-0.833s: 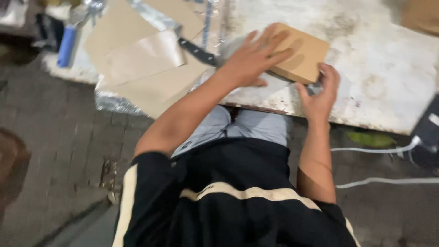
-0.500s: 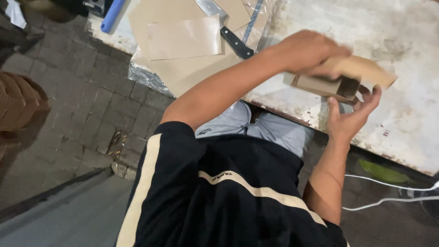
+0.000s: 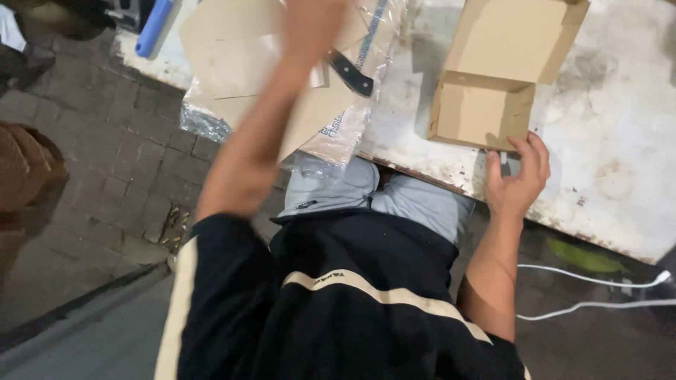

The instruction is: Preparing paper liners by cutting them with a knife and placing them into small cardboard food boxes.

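A brown cardboard box (image 3: pixel 486 112), half folded with its flaps up, stands on the stained white table (image 3: pixel 605 162). My right hand (image 3: pixel 517 176) lies on the table at the box's near edge, fingers spread, fingertips touching its lower right corner. My left hand (image 3: pixel 310 21) is stretched forward over a stack of flat cardboard sheets (image 3: pixel 239 63) in clear plastic wrap. It is blurred and cut off by the top of the view, so its fingers are hidden.
A black-handled knife (image 3: pixel 348 70) lies on the cardboard stack by my left forearm. A blue tube (image 3: pixel 153 28) sits at the far left of the table. White cables (image 3: pixel 584 285) and a green scrap (image 3: pixel 577 257) lie on the brick floor (image 3: pixel 120 183).
The box was held in both hands above the table; now it stands opened on the table. My left hand has let go and swung left over the cardboard stack.
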